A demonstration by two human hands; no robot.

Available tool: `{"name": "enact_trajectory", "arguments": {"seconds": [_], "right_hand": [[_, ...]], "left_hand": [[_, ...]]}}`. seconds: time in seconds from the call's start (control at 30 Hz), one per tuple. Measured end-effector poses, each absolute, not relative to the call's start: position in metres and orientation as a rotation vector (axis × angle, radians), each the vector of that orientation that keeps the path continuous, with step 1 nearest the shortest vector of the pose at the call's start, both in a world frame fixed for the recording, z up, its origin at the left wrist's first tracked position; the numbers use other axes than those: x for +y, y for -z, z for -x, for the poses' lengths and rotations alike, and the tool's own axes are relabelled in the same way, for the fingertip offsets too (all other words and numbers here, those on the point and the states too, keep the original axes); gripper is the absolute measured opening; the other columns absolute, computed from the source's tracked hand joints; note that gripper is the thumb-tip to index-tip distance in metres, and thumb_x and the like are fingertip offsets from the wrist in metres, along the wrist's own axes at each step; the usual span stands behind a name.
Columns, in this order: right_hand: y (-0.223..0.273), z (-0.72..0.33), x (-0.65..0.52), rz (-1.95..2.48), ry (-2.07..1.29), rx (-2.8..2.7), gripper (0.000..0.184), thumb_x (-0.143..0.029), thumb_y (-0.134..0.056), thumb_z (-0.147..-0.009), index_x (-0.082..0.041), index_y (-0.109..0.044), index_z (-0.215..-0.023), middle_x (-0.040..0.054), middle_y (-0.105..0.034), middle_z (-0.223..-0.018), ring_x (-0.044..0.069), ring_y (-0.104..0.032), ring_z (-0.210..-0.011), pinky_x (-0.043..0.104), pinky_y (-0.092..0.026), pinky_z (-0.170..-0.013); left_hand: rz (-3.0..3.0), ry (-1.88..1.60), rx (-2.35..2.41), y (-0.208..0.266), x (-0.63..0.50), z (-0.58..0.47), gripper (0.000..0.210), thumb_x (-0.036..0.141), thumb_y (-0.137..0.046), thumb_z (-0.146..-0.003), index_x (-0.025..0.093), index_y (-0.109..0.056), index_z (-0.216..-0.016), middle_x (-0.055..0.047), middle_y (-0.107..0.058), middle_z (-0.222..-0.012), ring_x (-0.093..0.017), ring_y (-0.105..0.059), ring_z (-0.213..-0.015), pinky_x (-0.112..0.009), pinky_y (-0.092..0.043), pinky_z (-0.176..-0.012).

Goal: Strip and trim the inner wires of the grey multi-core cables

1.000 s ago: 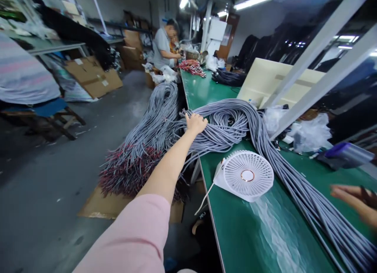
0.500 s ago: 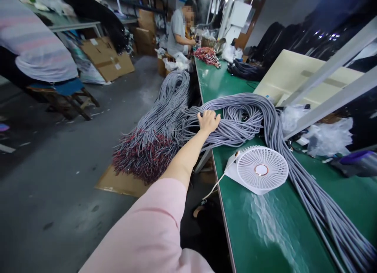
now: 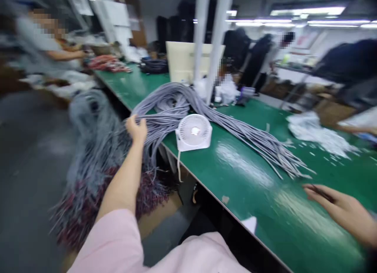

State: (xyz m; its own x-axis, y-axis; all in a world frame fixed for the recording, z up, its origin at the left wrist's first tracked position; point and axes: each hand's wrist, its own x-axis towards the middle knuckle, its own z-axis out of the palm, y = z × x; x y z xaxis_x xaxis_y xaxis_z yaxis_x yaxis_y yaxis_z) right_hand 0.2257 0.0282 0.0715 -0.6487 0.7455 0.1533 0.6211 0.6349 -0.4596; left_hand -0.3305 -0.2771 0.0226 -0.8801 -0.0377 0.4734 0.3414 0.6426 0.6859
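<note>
My left hand (image 3: 136, 128) reaches over the table's left edge, its fingers curled over part of a thick bundle of grey cables (image 3: 169, 121). The bundle loops on the green table, and its cut ends fan out toward the right. Low on the right, above the table, my right hand (image 3: 341, 208) is closed round a thin dark tool (image 3: 322, 192), whose kind I cannot make out. Left of the table hangs another heap of grey cables (image 3: 91, 139) with reddish ends, blurred by motion. A small white fan (image 3: 194, 132) stands beside the looped bundle.
The green table (image 3: 235, 186) runs diagonally across the view, with two pale posts (image 3: 216, 41) behind the cables. A crumpled white plastic bag (image 3: 316, 133) and small white scraps lie at the right. A person (image 3: 50, 45) works at the far left; others are farther back.
My view has swung to the right, bringing my right hand with the dark tool and the cables' cut ends into sight. My left hand stays at the cables, now nearer the table's edge.
</note>
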Motion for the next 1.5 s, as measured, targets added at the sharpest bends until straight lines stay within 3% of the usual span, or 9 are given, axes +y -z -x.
{"name": "enact_trajectory", "arguments": {"seconds": [0.1,0.23,0.5,0.8,0.97,1.07,1.17,1.3,1.5], "right_hand": [[-0.06,-0.254,0.007,1.32,-0.802,-2.403,0.022,-0.048,-0.062,-0.072,-0.032,-0.072,-0.082,0.0099,-0.075,-0.09,0.032,-0.069,-0.083,0.044,-0.053,-0.073],[-0.048,-0.273,-0.013,1.298,-0.772,-2.373,0.035,-0.048,-0.053,-0.076,-0.02,-0.07,-0.089,0.0088,-0.074,-0.086,0.026,-0.068,-0.077,0.037,-0.052,-0.07],[0.019,-0.287,-0.015,1.283,-0.547,-2.506,0.035,-0.038,-0.04,-0.089,-0.017,-0.068,-0.092,0.0075,-0.072,-0.084,0.02,-0.065,-0.076,0.03,-0.046,-0.069],[0.031,-0.28,0.022,1.362,-0.385,-2.559,0.031,-0.025,-0.045,-0.089,-0.021,-0.067,-0.111,0.009,-0.064,-0.11,0.021,-0.06,-0.098,0.029,-0.045,-0.08],[0.02,-0.252,0.087,1.269,-0.277,-2.708,0.041,-0.016,-0.046,-0.086,-0.024,-0.06,-0.125,0.0078,-0.051,-0.134,0.023,-0.058,-0.105,0.03,-0.045,-0.08],[0.02,-0.237,0.116,1.192,-0.233,-2.813,0.036,-0.018,-0.048,-0.088,-0.025,-0.061,-0.121,0.0072,-0.054,-0.129,0.021,-0.06,-0.1,0.028,-0.045,-0.075],[0.022,-0.233,0.127,1.147,-0.201,-2.872,0.026,-0.025,-0.046,-0.092,-0.026,-0.063,-0.111,0.0057,-0.059,-0.115,0.017,-0.062,-0.092,0.025,-0.043,-0.069],[0.025,-0.24,0.123,1.164,-0.161,-2.88,0.018,-0.027,-0.045,-0.094,-0.023,-0.061,-0.101,0.0042,-0.059,-0.105,0.015,-0.061,-0.085,0.023,-0.039,-0.064],[0.033,-0.258,0.1,1.27,-0.141,-2.882,0.016,-0.012,-0.041,-0.089,-0.019,-0.053,-0.097,0.0051,-0.058,-0.102,0.014,-0.06,-0.072,0.025,-0.038,-0.06]], "left_hand": [[0.424,1.25,-2.281,-0.015,-0.275,0.295,0.033,0.031,-0.051,-0.084,0.021,-0.053,-0.116,-0.005,-0.057,-0.128,-0.027,-0.049,-0.122,-0.049,-0.038,-0.104],[0.744,1.452,-1.913,-0.01,-0.253,0.229,0.023,0.032,-0.056,-0.08,0.029,-0.063,-0.102,0.003,-0.067,-0.109,-0.028,-0.059,-0.106,-0.051,-0.046,-0.095],[1.752,1.425,-1.767,-0.02,-0.168,0.087,0.011,0.028,-0.054,-0.085,0.026,-0.065,-0.083,-0.001,-0.071,-0.086,-0.019,-0.065,-0.085,-0.038,-0.053,-0.084],[2.416,0.543,-1.997,-0.006,-0.041,0.043,0.031,0.037,-0.051,-0.086,0.024,-0.062,-0.112,-0.005,-0.065,-0.117,-0.02,-0.055,-0.112,-0.033,-0.043,-0.1],[2.332,0.383,-2.1,0.006,0.03,0.059,0.082,0.047,-0.07,-0.072,0.023,-0.036,-0.143,-0.011,-0.04,-0.148,-0.027,-0.034,-0.137,-0.042,-0.027,-0.113],[2.263,0.352,-2.161,0.007,0.066,0.073,0.097,0.056,-0.068,-0.071,0.023,-0.023,-0.149,-0.01,-0.025,-0.156,-0.028,-0.019,-0.145,-0.047,-0.012,-0.118],[2.181,0.369,-2.245,0.004,0.109,0.086,0.086,0.062,-0.048,-0.083,0.02,-0.017,-0.151,-0.01,-0.019,-0.158,-0.025,-0.012,-0.147,-0.051,-0.011,-0.117],[2.119,0.363,-2.358,-0.001,0.18,0.098,0.066,0.06,-0.022,-0.092,0.021,-0.032,-0.145,-0.009,-0.025,-0.156,-0.024,-0.014,-0.147,-0.054,-0.014,-0.116],[2.182,0.185,-2.459,0.006,0.25,0.09,0.068,0.068,-0.026,-0.087,0.022,-0.058,-0.125,-0.015,-0.05,-0.141,-0.033,-0.043,-0.132,-0.057,-0.029,-0.107]]}}
